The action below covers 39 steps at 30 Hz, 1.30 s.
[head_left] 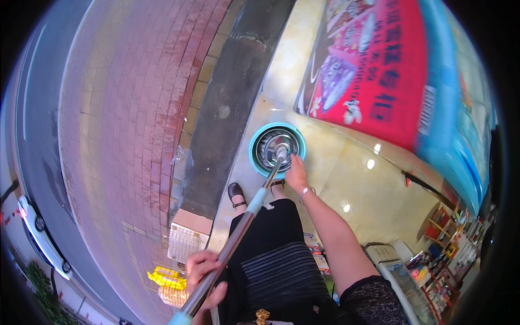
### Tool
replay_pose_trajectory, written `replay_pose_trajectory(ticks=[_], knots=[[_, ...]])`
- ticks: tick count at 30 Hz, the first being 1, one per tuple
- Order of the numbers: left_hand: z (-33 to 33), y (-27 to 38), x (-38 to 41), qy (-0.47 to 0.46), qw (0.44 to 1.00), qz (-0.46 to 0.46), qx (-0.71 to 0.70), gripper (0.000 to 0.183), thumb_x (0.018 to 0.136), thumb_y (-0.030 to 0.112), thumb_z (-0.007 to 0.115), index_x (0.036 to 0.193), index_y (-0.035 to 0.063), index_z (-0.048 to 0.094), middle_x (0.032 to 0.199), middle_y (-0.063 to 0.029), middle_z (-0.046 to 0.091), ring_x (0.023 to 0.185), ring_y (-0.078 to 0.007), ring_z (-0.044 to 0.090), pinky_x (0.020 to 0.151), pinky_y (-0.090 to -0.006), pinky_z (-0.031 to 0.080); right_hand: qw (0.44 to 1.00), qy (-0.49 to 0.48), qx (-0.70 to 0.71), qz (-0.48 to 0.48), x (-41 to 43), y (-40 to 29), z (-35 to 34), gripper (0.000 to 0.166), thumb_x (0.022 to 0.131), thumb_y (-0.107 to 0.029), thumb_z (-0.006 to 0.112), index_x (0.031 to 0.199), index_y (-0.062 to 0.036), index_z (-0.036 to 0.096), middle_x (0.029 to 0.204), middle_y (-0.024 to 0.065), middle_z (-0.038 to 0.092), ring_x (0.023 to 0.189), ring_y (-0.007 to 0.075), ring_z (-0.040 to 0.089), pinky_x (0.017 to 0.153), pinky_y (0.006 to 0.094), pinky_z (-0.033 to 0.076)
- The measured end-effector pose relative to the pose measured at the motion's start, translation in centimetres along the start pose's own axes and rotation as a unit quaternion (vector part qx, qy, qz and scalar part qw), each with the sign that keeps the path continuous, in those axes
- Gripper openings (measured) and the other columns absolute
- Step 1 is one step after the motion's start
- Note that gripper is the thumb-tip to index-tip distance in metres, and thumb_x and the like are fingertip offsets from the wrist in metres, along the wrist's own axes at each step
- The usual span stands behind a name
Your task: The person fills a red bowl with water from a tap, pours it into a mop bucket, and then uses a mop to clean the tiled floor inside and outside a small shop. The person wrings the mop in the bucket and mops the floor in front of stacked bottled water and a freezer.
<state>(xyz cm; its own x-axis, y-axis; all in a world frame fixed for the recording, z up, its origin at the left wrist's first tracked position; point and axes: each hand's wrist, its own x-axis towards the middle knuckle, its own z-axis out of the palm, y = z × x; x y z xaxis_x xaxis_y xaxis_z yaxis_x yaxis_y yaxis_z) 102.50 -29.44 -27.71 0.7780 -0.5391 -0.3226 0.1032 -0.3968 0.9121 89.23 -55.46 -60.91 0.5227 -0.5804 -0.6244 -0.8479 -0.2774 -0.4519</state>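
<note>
A long metal mop handle (pixel 239 232) with pale turquoise sleeves runs diagonally from the lower left to a round turquoise bucket (pixel 253 159) on the tiled floor. Its lower end stands in the bucket, over a round metal spin basket (pixel 266 143). My left hand (pixel 205 276) is curled around the upper part of the handle. Beside the bucket's near right edge is my right hand (pixel 296 174), fingers stretched towards the mop's lower end; whether they touch it I cannot tell.
A blue chest freezer (pixel 440 105) with a red printed panel stands at the upper right. A dark strip (pixel 227 105) divides the tiles from brick paving (pixel 138 122). Cartons and yellow packets (pixel 167 278) lie at the lower left. A glass-topped case (pixel 402 280) and shelves are at the lower right.
</note>
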Motion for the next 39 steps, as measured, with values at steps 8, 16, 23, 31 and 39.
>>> replay_pose_trajectory(ticks=[8, 16, 23, 31, 39], knots=[[1.1, 12.5, -1.0, -0.104, 0.972, 0.178, -0.109, 0.007, 0.075, 0.004, 0.060, 0.071, 0.0033, 0.054, 0.070, -0.0083, 0.057, 0.076, -0.0231, 0.057, 0.085, -0.0404, 0.041, 0.918, -0.081, 0.090, -0.376, -24.4, -17.3, -16.5, 0.087, 0.067, -0.021, 0.073, 0.139, -0.0098, 0.025, 0.140, 0.0135, 0.031, 0.130, 0.0304, 0.030, 0.104, 0.0554, 0.018], [0.8, 23.5, -3.1, -0.202, 0.929, 0.266, -0.157, 0.073, 0.063, 0.039, 0.080, 0.113, 0.0043, 0.041, 0.107, -0.0110, 0.051, 0.105, -0.0273, 0.050, 0.093, -0.0407, 0.039, 0.846, 0.145, 0.261, -0.442, -28.5, -25.4, -19.4, 0.014, 0.073, -0.014, 0.062, 0.077, -0.0074, 0.050, 0.073, 0.0072, 0.054, 0.076, 0.0286, 0.054, 0.069, 0.0376, 0.040], [-5.1, 38.1, -4.9, -0.419, 0.758, 0.461, -0.193, 0.063, 0.064, 0.038, 0.081, 0.109, 0.0048, 0.051, 0.075, -0.0025, 0.062, 0.054, -0.0087, 0.060, 0.053, -0.0217, 0.050, 0.842, 0.168, 0.275, -0.434, -29.5, -25.0, -20.4, 0.022, 0.083, -0.022, 0.059, 0.071, -0.0087, 0.046, 0.069, 0.0066, 0.050, 0.073, 0.0263, 0.053, 0.069, 0.0375, 0.037], [-7.7, 41.6, -8.2, -0.363, 0.729, 0.516, -0.265, 0.035, 0.066, 0.026, 0.081, 0.076, 0.0063, 0.053, 0.054, -0.0043, 0.059, 0.043, -0.0101, 0.059, 0.045, -0.0170, 0.049, 0.844, 0.194, 0.278, -0.415, -31.0, -25.3, -19.8, 0.018, 0.081, -0.018, 0.059, 0.071, -0.0086, 0.047, 0.070, 0.0060, 0.052, 0.074, 0.0260, 0.053, 0.069, 0.0374, 0.037], [-9.0, 39.7, -6.5, -0.325, 0.754, 0.513, -0.252, 0.020, 0.075, 0.001, 0.070, 0.077, 0.0007, 0.050, 0.057, -0.0095, 0.061, 0.045, -0.0155, 0.061, 0.037, -0.0205, 0.045, 0.863, 0.159, 0.278, -0.392, -30.1, -25.3, -19.8, 0.015, 0.079, -0.012, 0.060, 0.072, -0.0074, 0.047, 0.070, 0.0085, 0.053, 0.075, 0.0289, 0.054, 0.067, 0.0389, 0.036]])
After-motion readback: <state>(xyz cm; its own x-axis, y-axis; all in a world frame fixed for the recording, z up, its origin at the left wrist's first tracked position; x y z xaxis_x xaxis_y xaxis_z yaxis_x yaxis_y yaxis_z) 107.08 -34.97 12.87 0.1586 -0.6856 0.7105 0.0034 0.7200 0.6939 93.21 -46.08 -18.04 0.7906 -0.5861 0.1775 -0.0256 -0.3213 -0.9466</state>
